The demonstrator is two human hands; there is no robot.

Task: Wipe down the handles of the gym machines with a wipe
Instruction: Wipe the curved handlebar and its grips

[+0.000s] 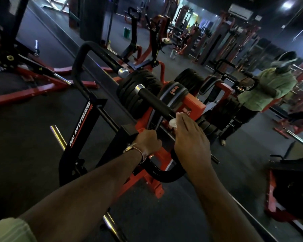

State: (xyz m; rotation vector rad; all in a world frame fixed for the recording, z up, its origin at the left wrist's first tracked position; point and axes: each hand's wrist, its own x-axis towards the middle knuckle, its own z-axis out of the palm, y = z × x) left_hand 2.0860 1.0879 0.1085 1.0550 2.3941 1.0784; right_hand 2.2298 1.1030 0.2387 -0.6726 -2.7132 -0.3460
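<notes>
Frame upright (80, 117): black, lettered "RN FITNESS", at left. Left hand (147, 142): grip clenched round a black bar of the machine, bracelet (133, 150) at the wrist. Handle (156, 102): black padded bar with chrome end cap, angled up-left. Right hand (191, 137): grip grasping a white wipe (173, 122), pressed against the handle's near end. Mirror (269, 84): at right, reflecting the person
</notes>
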